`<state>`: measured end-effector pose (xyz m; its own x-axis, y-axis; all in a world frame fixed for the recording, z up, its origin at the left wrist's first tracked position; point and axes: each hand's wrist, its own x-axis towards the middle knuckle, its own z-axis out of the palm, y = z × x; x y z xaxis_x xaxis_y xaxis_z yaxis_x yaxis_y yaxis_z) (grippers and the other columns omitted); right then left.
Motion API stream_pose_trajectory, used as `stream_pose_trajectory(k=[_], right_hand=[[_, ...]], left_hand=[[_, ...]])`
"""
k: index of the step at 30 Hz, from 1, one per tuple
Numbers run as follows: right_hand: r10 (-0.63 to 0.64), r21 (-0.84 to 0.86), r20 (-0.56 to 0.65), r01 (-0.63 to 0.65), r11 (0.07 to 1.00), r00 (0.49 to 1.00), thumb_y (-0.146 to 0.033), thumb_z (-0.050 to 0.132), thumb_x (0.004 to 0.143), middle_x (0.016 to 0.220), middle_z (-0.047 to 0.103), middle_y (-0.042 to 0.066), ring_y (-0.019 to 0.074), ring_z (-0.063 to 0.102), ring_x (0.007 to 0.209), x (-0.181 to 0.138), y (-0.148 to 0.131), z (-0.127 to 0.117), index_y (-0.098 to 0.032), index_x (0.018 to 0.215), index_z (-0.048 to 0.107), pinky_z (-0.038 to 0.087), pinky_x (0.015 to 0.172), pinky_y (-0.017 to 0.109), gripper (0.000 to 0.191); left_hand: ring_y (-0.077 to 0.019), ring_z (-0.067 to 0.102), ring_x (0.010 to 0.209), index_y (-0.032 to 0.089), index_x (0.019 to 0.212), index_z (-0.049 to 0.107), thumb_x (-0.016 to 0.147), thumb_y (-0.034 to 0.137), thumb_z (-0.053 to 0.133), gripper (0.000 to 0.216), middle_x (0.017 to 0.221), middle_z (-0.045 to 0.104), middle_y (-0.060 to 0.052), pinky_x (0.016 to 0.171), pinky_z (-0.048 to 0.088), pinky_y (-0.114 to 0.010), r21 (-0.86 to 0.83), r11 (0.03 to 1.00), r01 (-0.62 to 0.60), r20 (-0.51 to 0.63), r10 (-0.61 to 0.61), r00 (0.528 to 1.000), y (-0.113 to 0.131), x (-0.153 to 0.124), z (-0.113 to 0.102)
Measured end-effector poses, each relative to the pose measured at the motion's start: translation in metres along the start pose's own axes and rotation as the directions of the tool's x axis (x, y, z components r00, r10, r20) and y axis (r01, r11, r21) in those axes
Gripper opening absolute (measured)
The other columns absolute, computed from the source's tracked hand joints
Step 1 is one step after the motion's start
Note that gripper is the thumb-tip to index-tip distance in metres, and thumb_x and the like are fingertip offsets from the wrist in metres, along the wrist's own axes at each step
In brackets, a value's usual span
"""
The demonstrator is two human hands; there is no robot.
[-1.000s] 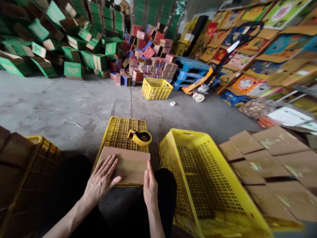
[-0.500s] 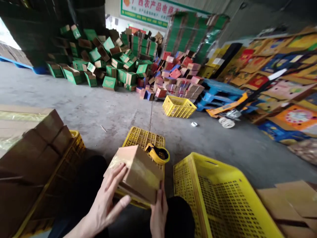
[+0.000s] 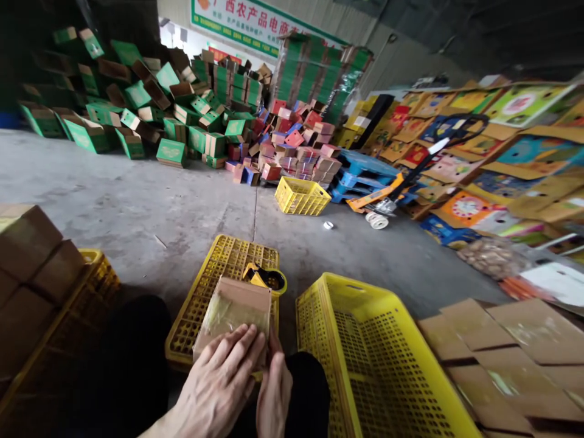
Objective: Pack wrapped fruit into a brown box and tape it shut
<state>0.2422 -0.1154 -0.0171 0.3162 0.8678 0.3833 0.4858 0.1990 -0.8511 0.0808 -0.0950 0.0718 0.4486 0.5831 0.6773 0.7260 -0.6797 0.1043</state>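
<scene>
A small brown cardboard box [image 3: 235, 307] with shiny tape across its face rests over the upturned yellow crate [image 3: 191, 316]. My left hand [image 3: 221, 371] lies flat on the taped face, fingers stretched out side by side. Against the box's right side is my right hand [image 3: 274, 380], its fingers gripping the edge, partly hidden behind the box. Just beyond the box, a yellow tape dispenser [image 3: 274, 280] lies on the crate.
A large yellow crate [image 3: 337, 353] stands on the right, with taped cardboard boxes [image 3: 515, 371] beyond it. More boxes [image 3: 31, 249] sit on a crate at left. Farther off are a small yellow crate [image 3: 301, 198], a pallet jack [image 3: 383, 201] and heaped green cartons [image 3: 171, 152].
The box has turned so its taped face points up toward me. My left hand has moved from its left side onto that face. The view has swung right.
</scene>
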Motion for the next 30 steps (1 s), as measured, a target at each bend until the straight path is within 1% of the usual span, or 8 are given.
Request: stream_pose_trajectory(k=[4, 10, 15, 19, 21, 23, 26, 30], right_hand=[[-0.228, -0.080, 0.051, 0.232, 0.969, 0.972, -0.040, 0.038, 0.111, 0.158, 0.053, 0.012, 0.0310, 0.054, 0.144, 0.016, -0.038, -0.004, -0.023, 0.158, 0.048, 0.056, 0.110, 0.048, 0.051], [-0.421, -0.255, 0.114, 0.436, 0.863, 0.900, -0.034, 0.046, 0.109, 0.148, 0.062, 0.015, 0.0332, 0.061, 0.135, 0.037, -0.049, -0.011, -0.022, 0.155, 0.051, 0.057, 0.106, 0.051, 0.049], [-0.482, -0.299, 0.120, 0.495, 0.816, 0.868, -0.036, 0.048, 0.108, 0.140, 0.067, 0.016, 0.0353, 0.062, 0.133, 0.041, -0.046, -0.018, -0.022, 0.155, 0.052, 0.058, 0.101, 0.054, 0.049], [-0.554, -0.268, 0.153, 0.574, 0.774, 0.818, -0.020, 0.051, 0.104, 0.130, 0.073, 0.011, 0.0342, 0.063, 0.131, 0.044, -0.055, -0.022, -0.027, 0.152, 0.055, 0.057, 0.102, 0.057, 0.049], [-0.581, -0.241, 0.239, 0.628, 0.740, 0.778, -0.014, 0.051, 0.101, 0.127, 0.075, 0.008, 0.0318, 0.067, 0.126, 0.049, -0.066, -0.024, -0.029, 0.150, 0.056, 0.053, 0.107, 0.058, 0.051], [-0.567, -0.230, 0.365, 0.661, 0.714, 0.739, -0.017, 0.052, 0.101, 0.130, 0.073, 0.008, 0.0301, 0.068, 0.122, 0.055, -0.081, -0.024, -0.029, 0.151, 0.056, 0.052, 0.110, 0.057, 0.051], [-0.497, -0.234, 0.526, 0.679, 0.696, 0.690, -0.025, 0.051, 0.103, 0.134, 0.071, 0.009, 0.0291, 0.068, 0.119, 0.066, -0.106, -0.019, -0.026, 0.155, 0.052, 0.058, 0.103, 0.047, 0.052], [-0.459, -0.264, 0.599, 0.703, 0.660, 0.656, -0.027, 0.050, 0.105, 0.132, 0.071, 0.009, 0.0282, 0.069, 0.110, 0.078, -0.128, -0.007, -0.025, 0.155, 0.051, 0.060, 0.093, 0.043, 0.051]], left_hand=[[-0.0258, 0.058, 0.135, 0.016, 0.155, 0.051, 0.108, 0.024, 0.040, 0.049, 0.148, 0.063, -0.012, 0.103, 0.052, -0.035, -0.076, 0.996, -0.046, 0.089, 0.053, 0.995, -0.011, 0.005, -0.012], [-0.0275, 0.061, 0.135, 0.015, 0.154, 0.051, 0.107, 0.034, 0.051, 0.050, 0.148, 0.063, -0.014, 0.107, 0.057, -0.041, -0.132, 0.991, 0.002, 0.179, 0.022, 0.984, -0.037, 0.001, -0.025], [-0.0209, 0.063, 0.134, 0.024, 0.157, 0.049, 0.108, 0.026, 0.051, 0.048, 0.144, 0.067, -0.009, 0.108, 0.058, -0.031, -0.263, 0.964, 0.043, 0.149, -0.003, 0.989, -0.067, -0.022, -0.037], [-0.0194, 0.065, 0.132, 0.026, 0.155, 0.052, 0.109, 0.020, 0.049, 0.046, 0.139, 0.070, -0.007, 0.107, 0.059, -0.027, -0.365, 0.927, 0.083, 0.104, -0.049, 0.993, -0.073, -0.028, -0.040], [-0.0212, 0.063, 0.134, 0.023, 0.152, 0.055, 0.108, 0.019, 0.051, 0.044, 0.138, 0.070, -0.008, 0.110, 0.058, -0.030, -0.355, 0.931, 0.087, 0.094, -0.057, 0.994, -0.071, -0.030, -0.037], [-0.0223, 0.063, 0.134, 0.019, 0.149, 0.057, 0.107, 0.017, 0.052, 0.042, 0.137, 0.070, -0.010, 0.111, 0.057, -0.032, -0.340, 0.938, 0.069, 0.074, -0.047, 0.996, -0.070, -0.032, -0.032], [-0.0239, 0.062, 0.135, 0.015, 0.147, 0.058, 0.107, 0.016, 0.053, 0.041, 0.137, 0.069, -0.013, 0.111, 0.057, -0.033, -0.330, 0.943, 0.033, 0.029, -0.025, 0.999, -0.068, -0.033, -0.027], [-0.0258, 0.059, 0.136, 0.011, 0.143, 0.059, 0.105, 0.014, 0.055, 0.038, 0.136, 0.068, -0.016, 0.112, 0.056, -0.036, -0.350, 0.935, 0.055, 0.022, -0.050, 0.999, -0.065, -0.029, -0.029]])
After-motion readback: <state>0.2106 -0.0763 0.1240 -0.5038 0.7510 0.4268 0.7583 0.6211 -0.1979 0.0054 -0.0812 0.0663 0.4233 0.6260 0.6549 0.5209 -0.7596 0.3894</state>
